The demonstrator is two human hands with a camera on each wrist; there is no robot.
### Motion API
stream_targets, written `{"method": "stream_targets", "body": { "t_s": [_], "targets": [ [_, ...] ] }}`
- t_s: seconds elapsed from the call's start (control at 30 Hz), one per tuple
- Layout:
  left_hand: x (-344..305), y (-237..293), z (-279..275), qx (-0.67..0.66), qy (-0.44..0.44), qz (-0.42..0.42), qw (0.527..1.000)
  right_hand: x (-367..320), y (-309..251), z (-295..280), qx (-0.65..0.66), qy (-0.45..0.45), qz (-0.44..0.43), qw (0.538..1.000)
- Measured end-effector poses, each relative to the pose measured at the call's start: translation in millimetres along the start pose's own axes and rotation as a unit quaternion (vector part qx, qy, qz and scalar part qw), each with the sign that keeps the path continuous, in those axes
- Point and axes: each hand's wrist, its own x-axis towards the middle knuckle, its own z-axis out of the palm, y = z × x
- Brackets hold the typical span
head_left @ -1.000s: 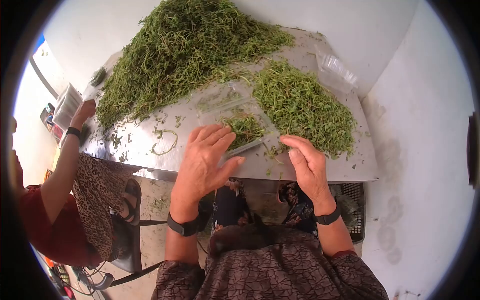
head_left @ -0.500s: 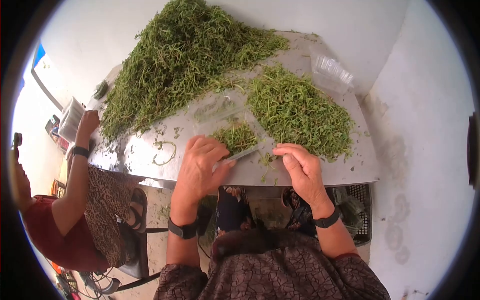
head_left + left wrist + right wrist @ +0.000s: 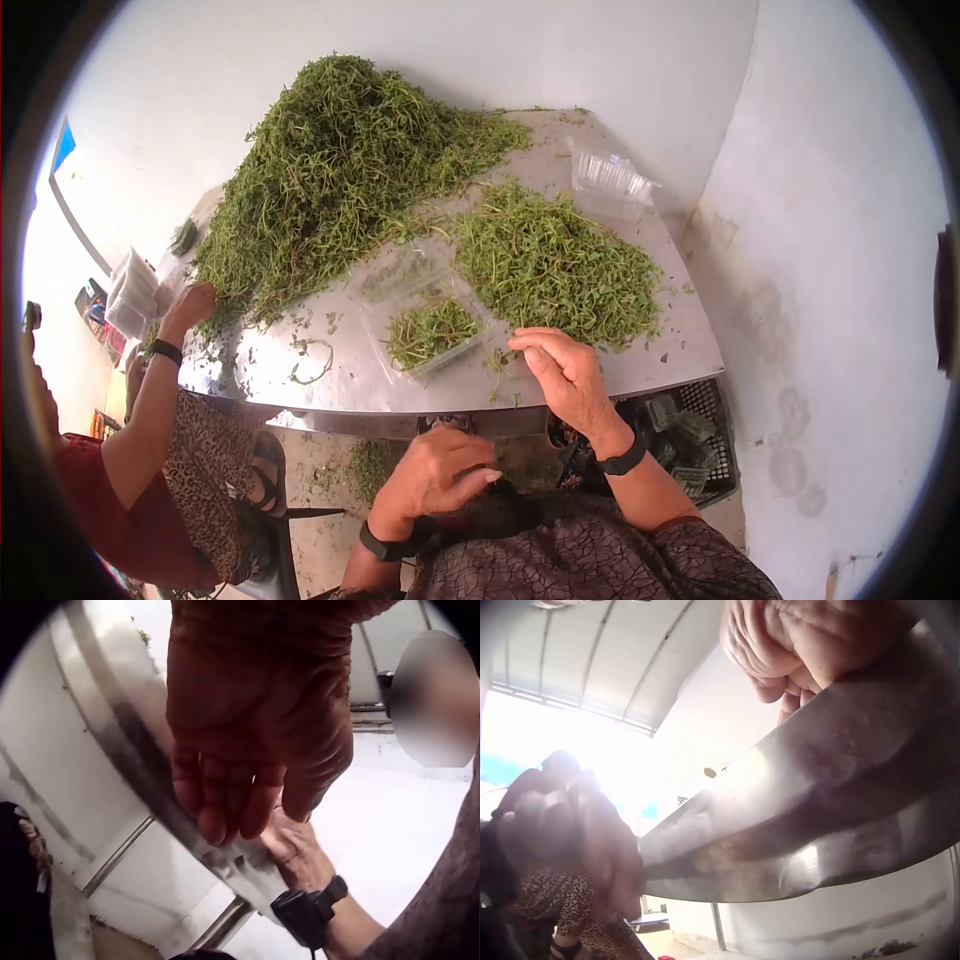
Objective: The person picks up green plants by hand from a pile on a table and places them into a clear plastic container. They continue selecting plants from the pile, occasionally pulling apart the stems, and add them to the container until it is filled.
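Note:
My left hand (image 3: pixel 440 470) hangs in front of the table edge, over my lap. In the left wrist view its fingers (image 3: pixel 217 802) are relaxed and nothing is between them. Just above the table's front edge is my right hand (image 3: pixel 565 375), thumb close to the index finger and no object visible in it. Left of the right fingertips, a clear plastic clamshell box (image 3: pixel 425 370) lies with its lid laid back, its base filled with leafy green sprigs (image 3: pixel 430 328). A few loose sprigs (image 3: pixel 497 362) lie between the box and the right hand.
A smaller heap of greens (image 3: pixel 560 265) sits behind the right hand, a large heap (image 3: pixel 330 180) at the back left. Clear empty boxes (image 3: pixel 612 180) stand back right. A black crate (image 3: pixel 715 440) with packed boxes is under the table. Another person's hand (image 3: pixel 195 303) touches the large heap's edge.
My left hand has left the box of greens and drawn back off the table toward my body. The right hand stays near the table edge. The head view has tilted and shifted.

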Motion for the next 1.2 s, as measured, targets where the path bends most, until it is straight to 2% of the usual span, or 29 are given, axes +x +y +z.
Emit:
{"method": "stream_targets", "body": {
  "t_s": [0.03, 0.1, 0.17, 0.23, 0.3, 0.37, 0.43, 0.47, 0.6, 0.67, 0.77, 0.83, 0.9, 0.97, 1.03, 1.07, 1.2],
  "targets": [
    [-4.8, -10.6, 9.4, -0.006, -0.051, -0.037, 0.998, -0.4, -0.6, 0.3, -0.003, 0.000, -0.001, 1.000],
    [-14.4, -32.8, 23.5, -0.037, -0.054, -0.062, 0.996, -1.2, -0.1, 1.1, 0.015, 0.003, 0.004, 1.000],
    [-26.9, -57.0, 32.0, 0.014, -0.095, -0.146, 0.985, -1.2, 4.4, 3.3, 0.013, 0.011, -0.009, 1.000],
    [-33.0, -78.2, 39.0, 0.015, -0.091, -0.136, 0.986, -1.8, 4.2, 2.3, 0.011, 0.019, -0.018, 1.000],
    [-28.9, -88.3, 38.0, -0.078, -0.119, -0.205, 0.968, -1.3, 2.3, 1.2, -0.006, 0.008, -0.013, 1.000],
    [-21.7, -89.0, 36.1, -0.052, -0.129, -0.195, 0.971, -1.5, 4.2, 3.5, -0.012, 0.012, -0.018, 1.000],
    [-14.0, -72.4, 33.9, 0.014, -0.137, -0.104, 0.985, -0.7, 4.9, 3.2, -0.019, 0.019, -0.024, 0.999],
    [-8.3, -61.3, 31.6, -0.045, -0.160, -0.108, 0.980, -0.9, 4.9, 3.3, -0.022, 0.021, -0.029, 0.999],
    [13.4, -22.9, 12.7, -0.099, -0.172, -0.073, 0.977, -0.5, 1.7, 4.1, -0.014, 0.029, -0.020, 0.999],
    [19.3, -14.7, 7.5, -0.090, -0.077, 0.005, 0.993, -0.8, 2.4, 3.3, -0.010, 0.034, -0.018, 0.999],
    [30.1, 0.4, -10.3, -0.072, -0.041, -0.046, 0.995, -1.4, 5.2, 4.8, -0.006, 0.044, -0.035, 0.998],
    [38.0, 13.4, -18.5, -0.048, -0.019, -0.048, 0.998, -1.7, 5.7, 4.0, 0.010, 0.044, -0.031, 0.999],
    [42.8, 24.3, -22.8, -0.021, 0.081, -0.081, 0.993, -1.9, 7.5, 3.7, 0.027, 0.050, -0.028, 0.998],
    [48.7, 23.9, -24.3, -0.021, 0.101, -0.113, 0.988, -3.6, 8.1, 3.5, 0.045, 0.055, -0.023, 0.997],
    [54.7, 8.4, -23.8, 0.205, 0.209, -0.018, 0.956, -3.7, 6.1, 2.5, 0.044, 0.051, -0.016, 0.998],
    [56.9, 6.2, -25.2, 0.258, 0.211, -0.024, 0.943, -3.7, 7.4, 3.3, 0.050, 0.054, -0.017, 0.997],
    [58.2, -7.5, -27.2, 0.317, 0.196, -0.034, 0.927, -5.4, 11.5, 4.3, 0.059, 0.062, -0.037, 0.996]
  ]
}}
